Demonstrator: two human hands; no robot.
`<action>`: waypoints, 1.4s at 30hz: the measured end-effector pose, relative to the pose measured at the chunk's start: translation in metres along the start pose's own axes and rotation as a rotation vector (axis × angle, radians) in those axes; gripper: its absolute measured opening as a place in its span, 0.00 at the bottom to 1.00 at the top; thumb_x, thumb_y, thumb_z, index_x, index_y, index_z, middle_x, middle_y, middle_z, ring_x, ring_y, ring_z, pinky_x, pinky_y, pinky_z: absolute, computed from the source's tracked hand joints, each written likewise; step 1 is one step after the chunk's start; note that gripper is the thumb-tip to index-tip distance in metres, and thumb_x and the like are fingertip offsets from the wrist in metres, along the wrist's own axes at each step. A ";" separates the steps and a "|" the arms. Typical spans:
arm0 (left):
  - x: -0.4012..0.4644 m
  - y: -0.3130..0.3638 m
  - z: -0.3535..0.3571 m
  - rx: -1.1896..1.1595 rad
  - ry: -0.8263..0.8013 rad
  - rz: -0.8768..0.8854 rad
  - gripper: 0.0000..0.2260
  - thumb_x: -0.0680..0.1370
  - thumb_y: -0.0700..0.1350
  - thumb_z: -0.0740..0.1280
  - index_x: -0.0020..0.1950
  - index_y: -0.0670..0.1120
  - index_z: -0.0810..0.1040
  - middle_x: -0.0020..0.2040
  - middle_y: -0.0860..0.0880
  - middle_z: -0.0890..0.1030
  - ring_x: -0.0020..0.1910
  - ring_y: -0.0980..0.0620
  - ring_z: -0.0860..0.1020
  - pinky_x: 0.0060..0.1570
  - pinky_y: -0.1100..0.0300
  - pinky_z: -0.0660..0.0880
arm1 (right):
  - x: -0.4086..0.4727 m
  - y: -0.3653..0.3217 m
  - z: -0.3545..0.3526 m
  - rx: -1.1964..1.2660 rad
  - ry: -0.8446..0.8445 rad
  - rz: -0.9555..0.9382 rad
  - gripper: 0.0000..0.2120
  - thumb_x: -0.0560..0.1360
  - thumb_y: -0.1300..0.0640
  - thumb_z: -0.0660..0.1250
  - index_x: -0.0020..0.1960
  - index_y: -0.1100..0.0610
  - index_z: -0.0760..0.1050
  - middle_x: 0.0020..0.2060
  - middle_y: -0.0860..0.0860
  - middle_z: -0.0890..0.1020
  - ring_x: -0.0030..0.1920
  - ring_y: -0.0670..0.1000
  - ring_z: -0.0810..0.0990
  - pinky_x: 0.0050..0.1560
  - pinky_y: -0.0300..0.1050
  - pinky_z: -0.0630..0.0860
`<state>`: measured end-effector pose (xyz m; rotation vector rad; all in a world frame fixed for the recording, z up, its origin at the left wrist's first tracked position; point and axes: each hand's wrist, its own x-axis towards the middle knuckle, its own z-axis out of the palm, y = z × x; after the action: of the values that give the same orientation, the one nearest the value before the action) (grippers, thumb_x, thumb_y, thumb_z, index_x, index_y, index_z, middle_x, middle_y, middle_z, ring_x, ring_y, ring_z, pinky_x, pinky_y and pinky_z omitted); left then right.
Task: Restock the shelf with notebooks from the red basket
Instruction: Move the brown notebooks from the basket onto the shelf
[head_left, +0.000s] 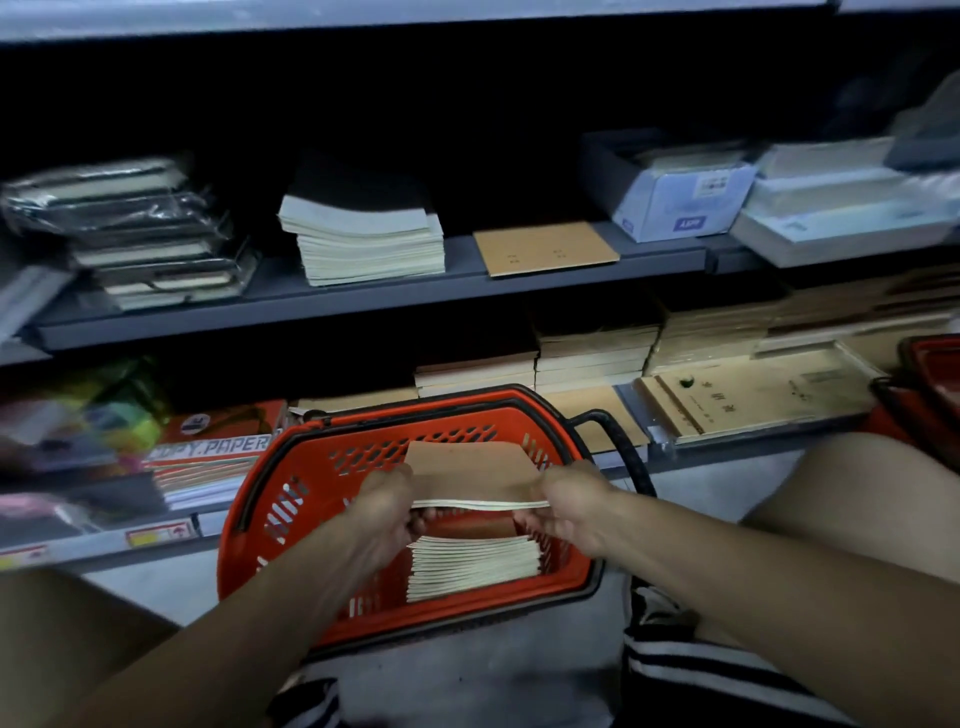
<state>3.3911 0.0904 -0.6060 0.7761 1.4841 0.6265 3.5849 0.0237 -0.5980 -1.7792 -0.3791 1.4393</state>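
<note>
Hands: both hands hold a thin bundle of brown-covered notebooks above the basket; the left hand grips its left end and the right hand grips its right end, fingers curled under and thumbs on top.
Held bundle: level, cream page edges facing the person, lifted clear of the stack below.
Basket: red perforated plastic basket with black rim and handles sits on the pale floor between the person's knees, just in front of the lowest shelf.
Basket contents: stack of cream-edged notebooks lies inside, directly under the held bundle.
Middle shelf: grey metal shelf carries a single flat brown notebook; to its left is a pile of cream-paged books with a dark cover on top, and further left a heap of plastic-wrapped dark notebooks. To its right stands a pale blue box.
Lower shelf: piles of tan notebooks behind the basket, and a red copy-paper pack at the left.
Right edge: part of a second red basket.
</note>
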 end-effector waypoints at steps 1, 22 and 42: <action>-0.008 0.004 0.002 -0.013 -0.001 0.018 0.14 0.88 0.46 0.53 0.61 0.41 0.74 0.41 0.42 0.77 0.27 0.51 0.71 0.22 0.64 0.64 | -0.004 -0.003 -0.002 0.003 0.005 -0.030 0.11 0.82 0.69 0.64 0.63 0.67 0.76 0.51 0.63 0.85 0.32 0.54 0.86 0.31 0.42 0.81; -0.112 0.074 0.053 -0.065 -0.045 0.540 0.15 0.83 0.36 0.51 0.45 0.40 0.75 0.32 0.44 0.76 0.25 0.51 0.70 0.19 0.65 0.62 | -0.118 -0.062 -0.069 0.195 0.080 -0.448 0.10 0.79 0.68 0.60 0.50 0.69 0.80 0.31 0.61 0.81 0.30 0.54 0.78 0.33 0.46 0.74; -0.087 0.142 0.102 -0.029 -0.140 0.642 0.14 0.83 0.41 0.53 0.66 0.46 0.71 0.57 0.45 0.81 0.49 0.46 0.78 0.39 0.53 0.76 | -0.073 -0.143 -0.103 0.149 0.199 -0.760 0.23 0.75 0.72 0.65 0.66 0.54 0.80 0.53 0.48 0.87 0.57 0.48 0.84 0.58 0.44 0.79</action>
<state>3.5052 0.1036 -0.4473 1.2608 1.0832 1.0435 3.6920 0.0256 -0.4400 -1.4083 -0.7251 0.7267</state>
